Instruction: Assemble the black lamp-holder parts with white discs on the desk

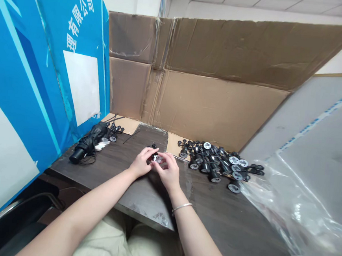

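Note:
My left hand (141, 162) and my right hand (168, 170) meet over the middle of the dark wooden table (120, 167). Together they pinch a small black part with a pale round disc (156, 157). Its black tip pokes out above my fingers. A pile of several similar black parts with grey discs (218, 163) lies on the table to the right of my right hand. A silver bracelet (181, 207) circles my right wrist.
A folded black umbrella (87, 144) lies at the table's left, with a few black parts (114, 130) behind it. Cardboard walls (214, 104) stand behind the table, a blue panel (39, 66) on the left. A clear plastic bag (303, 209) spreads at the right.

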Tool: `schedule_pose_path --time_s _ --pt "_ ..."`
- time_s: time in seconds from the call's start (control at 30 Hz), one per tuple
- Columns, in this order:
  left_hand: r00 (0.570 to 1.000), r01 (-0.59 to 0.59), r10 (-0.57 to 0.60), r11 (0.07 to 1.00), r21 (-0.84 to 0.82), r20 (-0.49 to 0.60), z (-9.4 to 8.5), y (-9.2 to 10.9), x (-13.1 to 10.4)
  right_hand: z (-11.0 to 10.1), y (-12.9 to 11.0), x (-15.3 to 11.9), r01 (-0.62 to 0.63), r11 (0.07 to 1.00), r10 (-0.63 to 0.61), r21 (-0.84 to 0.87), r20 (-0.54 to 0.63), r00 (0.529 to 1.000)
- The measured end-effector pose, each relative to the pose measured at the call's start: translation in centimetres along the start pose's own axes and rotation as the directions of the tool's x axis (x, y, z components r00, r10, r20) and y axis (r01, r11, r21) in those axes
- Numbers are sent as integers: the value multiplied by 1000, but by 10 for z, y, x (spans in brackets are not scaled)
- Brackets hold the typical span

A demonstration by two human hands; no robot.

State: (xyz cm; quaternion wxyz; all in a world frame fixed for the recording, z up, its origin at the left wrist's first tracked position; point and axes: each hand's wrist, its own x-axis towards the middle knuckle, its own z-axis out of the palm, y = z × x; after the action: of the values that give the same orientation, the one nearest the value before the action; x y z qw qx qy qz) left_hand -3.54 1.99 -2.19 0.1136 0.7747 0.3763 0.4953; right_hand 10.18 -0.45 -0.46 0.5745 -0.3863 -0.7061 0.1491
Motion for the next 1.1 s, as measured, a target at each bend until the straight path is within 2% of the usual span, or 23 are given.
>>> schedule_pose_path --time_s 0.33,0.7,0.93,1.1 --pt "999 -19 17 998 -60 -32 -1 7 0 0 3 -1 66 997 -68 -41 -53 996" --pt "997 -56 55 998 -33 -53 0 8 1 0 0 -1 133 988 -137 -73 -53 989" --pt "995 -70 67 997 -35 -73 0 6 1 1 2 -2 89 995 -91 -42 -47 995" --pt "995 -73 70 996 -46 -64 -2 11 1 1 3 0 20 997 -16 69 -59 998"
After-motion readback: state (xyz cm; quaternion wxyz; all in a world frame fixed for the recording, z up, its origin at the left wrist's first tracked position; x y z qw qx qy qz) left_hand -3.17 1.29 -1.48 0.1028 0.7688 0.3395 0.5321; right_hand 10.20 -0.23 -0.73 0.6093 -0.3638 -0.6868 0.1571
